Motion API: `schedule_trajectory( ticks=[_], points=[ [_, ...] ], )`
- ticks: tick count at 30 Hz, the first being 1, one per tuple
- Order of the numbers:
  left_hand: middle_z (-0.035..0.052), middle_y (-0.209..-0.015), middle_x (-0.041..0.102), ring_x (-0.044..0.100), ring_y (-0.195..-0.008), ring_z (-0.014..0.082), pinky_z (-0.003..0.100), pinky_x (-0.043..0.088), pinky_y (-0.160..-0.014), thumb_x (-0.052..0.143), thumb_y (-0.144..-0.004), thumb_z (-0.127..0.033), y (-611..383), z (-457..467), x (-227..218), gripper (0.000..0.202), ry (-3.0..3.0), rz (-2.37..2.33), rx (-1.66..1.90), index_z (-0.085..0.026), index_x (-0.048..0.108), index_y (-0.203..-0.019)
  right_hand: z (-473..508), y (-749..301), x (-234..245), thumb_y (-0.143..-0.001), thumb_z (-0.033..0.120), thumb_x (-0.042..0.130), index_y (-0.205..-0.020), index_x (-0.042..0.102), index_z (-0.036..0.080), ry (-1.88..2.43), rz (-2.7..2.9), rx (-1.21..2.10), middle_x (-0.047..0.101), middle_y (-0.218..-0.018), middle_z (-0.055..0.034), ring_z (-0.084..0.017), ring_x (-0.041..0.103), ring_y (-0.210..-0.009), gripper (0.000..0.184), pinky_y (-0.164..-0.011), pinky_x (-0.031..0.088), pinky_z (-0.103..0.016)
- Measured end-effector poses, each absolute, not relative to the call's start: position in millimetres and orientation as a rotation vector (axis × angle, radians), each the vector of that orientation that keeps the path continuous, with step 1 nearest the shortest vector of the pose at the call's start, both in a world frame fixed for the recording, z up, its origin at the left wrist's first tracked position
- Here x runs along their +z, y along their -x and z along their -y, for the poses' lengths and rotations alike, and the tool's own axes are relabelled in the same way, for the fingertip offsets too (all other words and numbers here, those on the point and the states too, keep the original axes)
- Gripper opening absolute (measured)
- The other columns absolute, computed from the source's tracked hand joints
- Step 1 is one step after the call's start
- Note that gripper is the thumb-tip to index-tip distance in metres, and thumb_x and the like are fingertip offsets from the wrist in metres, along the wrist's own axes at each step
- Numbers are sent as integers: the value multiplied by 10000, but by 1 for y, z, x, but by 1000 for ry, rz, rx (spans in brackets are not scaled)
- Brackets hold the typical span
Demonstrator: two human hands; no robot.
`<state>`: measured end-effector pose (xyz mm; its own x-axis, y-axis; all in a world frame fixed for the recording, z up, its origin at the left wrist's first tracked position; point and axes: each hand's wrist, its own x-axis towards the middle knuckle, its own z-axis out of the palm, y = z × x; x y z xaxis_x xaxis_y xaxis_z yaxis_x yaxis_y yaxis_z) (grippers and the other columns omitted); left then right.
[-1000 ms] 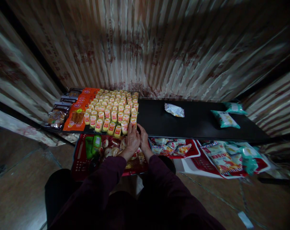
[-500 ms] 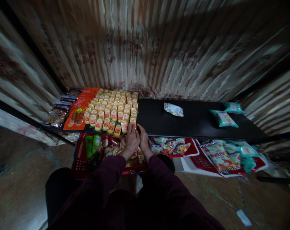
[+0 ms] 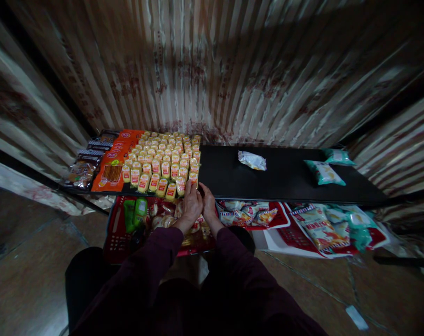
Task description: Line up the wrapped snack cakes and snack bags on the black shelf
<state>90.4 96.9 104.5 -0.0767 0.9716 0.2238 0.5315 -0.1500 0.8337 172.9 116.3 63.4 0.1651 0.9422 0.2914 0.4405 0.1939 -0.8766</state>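
Red basket (image 3: 110, 238): below the forearms, with green packs (image 3: 141, 207) at its left side.
Left hand (image 3: 191, 203): fingers bent over the small yellow pack (image 3: 193, 178) at the right front corner of the rows; whether it grips, I cannot tell.
Right hand (image 3: 208, 204): just beside the left, fingers curved; what it holds, I cannot tell.
Yellow packs (image 3: 156, 167): in close rows on the black shelf (image 3: 285, 179), beside an orange bag (image 3: 109, 165).
Striped covering (image 3: 212, 70): behind the shelf.

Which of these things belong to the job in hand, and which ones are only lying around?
Seemingly in use:
Small yellow packets, by the left hand and right hand
Black shelf

Seemingly only lying there:
Orange bag
Brown packets
White packet
Green packets on shelf
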Motion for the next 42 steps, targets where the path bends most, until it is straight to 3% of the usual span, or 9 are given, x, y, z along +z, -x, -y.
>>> schedule_trajectory(
  ticks=[11,26,29,34,42],
  points=[
    [153,-1466,339,215,-1400,208,358,232,-1161,330,-866,-163,-91,-95,106,455,-1744,-1672,1094,-42,474,-1280,-114,-174,66,-780,278,457,-1177,589,115,1434,1453,607,614,-1202,-146,-240,568,-1088,449,-994,416,-415],
    [123,-1429,413,326,-1354,185,354,305,-1124,334,-864,-149,-83,-86,102,451,-1891,-1732,1099,-104,503,-1280,-111,-172,69,-834,374,458,-1144,604,129,1482,1435,498,630,-1167,-154,-247,576,-1077,422,-967,435,-429],
    [116,-1425,422,290,-1370,210,421,279,-1126,353,-856,-148,-72,-83,103,462,-2077,-1852,1034,-124,493,-1296,-112,-169,75,-892,408,351,-1177,577,111,1482,1426,429,593,-1224,-163,-238,527,-1158,470,-1023,385,-438],
    [147,-1494,285,141,-1415,269,506,205,-1126,357,-885,-234,-56,-86,106,517,-2166,-2111,904,-91,372,-1382,-122,-160,81,-929,449,211,-1318,448,73,1491,1454,454,418,-1411,-174,-215,352,-1333,590,-1107,277,-429],
    [174,-1516,198,50,-1421,294,520,155,-1137,402,-871,-241,-53,-100,104,551,-2233,-2091,812,-75,348,-1394,-146,-150,77,-921,490,217,-1416,290,67,1523,1471,566,256,-1503,-158,-223,173,-1411,655,-1144,176,-447]
  ],
)
